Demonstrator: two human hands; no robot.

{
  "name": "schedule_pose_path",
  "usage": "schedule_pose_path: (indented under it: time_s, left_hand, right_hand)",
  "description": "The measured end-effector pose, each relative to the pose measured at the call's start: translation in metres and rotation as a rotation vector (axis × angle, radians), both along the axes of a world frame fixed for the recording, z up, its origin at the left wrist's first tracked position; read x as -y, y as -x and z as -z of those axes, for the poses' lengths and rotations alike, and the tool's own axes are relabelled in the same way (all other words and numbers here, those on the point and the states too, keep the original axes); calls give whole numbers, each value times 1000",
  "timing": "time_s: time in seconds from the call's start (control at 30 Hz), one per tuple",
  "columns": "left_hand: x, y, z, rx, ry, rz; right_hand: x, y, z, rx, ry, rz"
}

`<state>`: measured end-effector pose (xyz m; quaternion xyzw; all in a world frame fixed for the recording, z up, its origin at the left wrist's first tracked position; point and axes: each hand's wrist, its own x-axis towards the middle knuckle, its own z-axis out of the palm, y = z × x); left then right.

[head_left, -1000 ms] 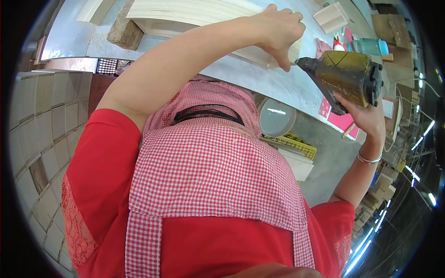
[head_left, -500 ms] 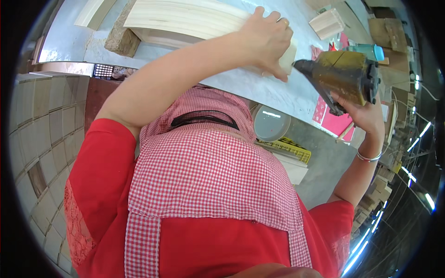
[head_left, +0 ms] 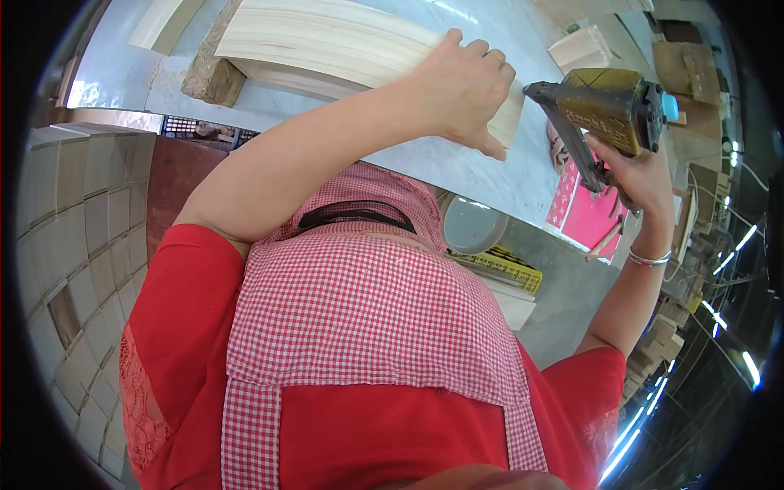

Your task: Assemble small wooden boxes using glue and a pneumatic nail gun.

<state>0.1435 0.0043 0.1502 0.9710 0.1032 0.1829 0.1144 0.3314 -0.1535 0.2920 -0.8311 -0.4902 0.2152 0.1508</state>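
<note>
A long pale wooden box (head_left: 327, 39) lies on the grey-white worktop (head_left: 420, 155). My left hand (head_left: 469, 94) grips its right end, fingers over the top and the thumb at the near edge. In my right hand (head_left: 641, 175) is a nail gun (head_left: 600, 102) with an olive-yellow body and a slanting dark magazine, held by the handle. The gun's nose points left and is at the box's right end; whether it touches the wood I cannot tell. A rough wood block (head_left: 211, 77) sits by the box's left part.
A pale wooden piece (head_left: 167, 24) lies at the far left, another bundle (head_left: 581, 49) at the far right. A pink sheet (head_left: 584, 214) lies by the right edge. Below the worktop stand a round grey bucket (head_left: 474, 224) and stacked wooden blocks (head_left: 86, 196) at left.
My right hand has raised the nail gun slightly, and its nose has shifted up along the box's end. The box has tilted a little, showing more of its top, still under my left hand.
</note>
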Motion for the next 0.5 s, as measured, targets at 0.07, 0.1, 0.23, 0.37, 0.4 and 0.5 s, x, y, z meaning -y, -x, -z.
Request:
schedule_pose_path:
  time_s: [0.07,0.1,0.23,0.37,0.4,0.5]
  left_hand:
    - [0,0,1,6,-4,-2]
    - [1,0,2,14,-9,-4]
    - [0,0,2,25,-9,0]
    - [-1,0,4,102,-66,-17]
    - [-1,0,4,139,-95,-26]
    - [11,21,2,349,-43,181]
  right_hand:
    - [-2,-1,0,-2,-5,-6]
    - [-3,-2,0,-3,-12,-14]
    - [-11,-10,-3,-28,15,11]
    - [-6,-7,-5,-26,-2,57]
    - [-3,-5,-4,-19,-18,72]
    - [8,0,-3,2,-72,117]
